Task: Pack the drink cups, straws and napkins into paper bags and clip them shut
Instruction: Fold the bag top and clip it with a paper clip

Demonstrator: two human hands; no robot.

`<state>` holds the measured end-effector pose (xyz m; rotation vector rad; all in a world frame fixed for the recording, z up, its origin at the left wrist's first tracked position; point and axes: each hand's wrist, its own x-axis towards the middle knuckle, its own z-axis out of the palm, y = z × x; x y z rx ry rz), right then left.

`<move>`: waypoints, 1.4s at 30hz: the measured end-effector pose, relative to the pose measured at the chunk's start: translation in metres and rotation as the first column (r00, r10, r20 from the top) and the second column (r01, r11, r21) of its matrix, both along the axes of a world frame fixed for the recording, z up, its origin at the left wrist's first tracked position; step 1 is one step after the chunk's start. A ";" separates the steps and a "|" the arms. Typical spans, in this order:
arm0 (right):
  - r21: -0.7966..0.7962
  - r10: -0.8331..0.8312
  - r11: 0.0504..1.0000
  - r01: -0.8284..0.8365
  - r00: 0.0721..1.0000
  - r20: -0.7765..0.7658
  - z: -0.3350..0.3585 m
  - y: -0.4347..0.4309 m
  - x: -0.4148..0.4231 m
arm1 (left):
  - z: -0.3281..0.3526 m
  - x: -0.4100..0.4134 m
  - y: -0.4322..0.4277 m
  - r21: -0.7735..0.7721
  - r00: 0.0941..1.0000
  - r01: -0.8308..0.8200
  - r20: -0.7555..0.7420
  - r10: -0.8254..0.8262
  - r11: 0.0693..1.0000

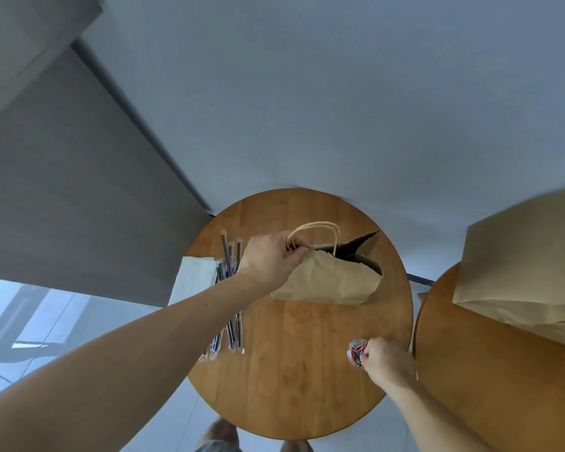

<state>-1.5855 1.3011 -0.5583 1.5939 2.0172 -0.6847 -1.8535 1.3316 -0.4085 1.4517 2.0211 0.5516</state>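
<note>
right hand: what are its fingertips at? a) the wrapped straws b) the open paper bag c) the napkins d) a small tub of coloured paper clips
d: the right hand has its fingertips at the small clear tub of coloured paper clips near the table's edge, apart from the paper bag, which the left hand has a grip on at the top.

Straws [230, 288] left of bag [327, 278]
</note>
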 end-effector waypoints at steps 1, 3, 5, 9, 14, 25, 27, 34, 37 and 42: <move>0.004 0.003 1.000 -0.003 1.000 0.003 0.001 0.000 -0.001 | 0.000 0.000 0.000 0.000 1.000 -0.001 0.004 0.001 1.000; 0.012 0.012 1.000 -0.012 1.000 0.018 0.003 -0.001 -0.002 | -0.001 0.000 -0.001 0.002 1.000 -0.009 0.015 0.009 1.000; 0.020 0.032 0.999 -0.033 0.999 0.030 0.005 -0.005 -0.004 | -0.002 0.000 -0.002 0.003 1.000 -0.018 0.025 0.018 1.000; 0.022 0.042 0.999 -0.043 0.999 0.034 0.009 -0.005 -0.006 | -0.001 -0.001 -0.001 -0.005 0.999 -0.016 0.043 0.016 1.000; 0.047 0.035 0.998 -0.036 0.999 0.017 0.006 -0.006 -0.003 | -0.001 -0.004 -0.003 -0.017 0.997 -0.011 0.073 0.012 1.000; 0.013 0.025 1.000 -0.025 1.000 -0.002 0.003 -0.003 -0.002 | -0.001 -0.003 -0.003 -0.010 0.996 -0.013 0.090 0.014 1.000; 0.027 0.018 0.999 -0.017 1.000 -0.023 0.005 -0.005 -0.001 | -0.001 -0.003 -0.002 -0.015 0.996 -0.012 0.083 0.013 1.000; 0.037 -0.027 0.999 0.032 0.992 -0.121 0.007 -0.007 0.005 | -0.003 -0.003 -0.001 -0.016 0.997 -0.014 0.075 0.015 1.000; 0.002 -0.077 0.997 0.078 0.986 -0.150 0.008 -0.006 0.006 | -0.004 -0.002 0.000 -0.026 0.998 -0.018 0.066 0.019 1.000; -0.075 -0.182 0.983 0.166 0.914 -0.364 0.017 -0.006 0.007 | -0.003 -0.004 0.000 -0.042 0.998 -0.019 0.063 0.022 0.999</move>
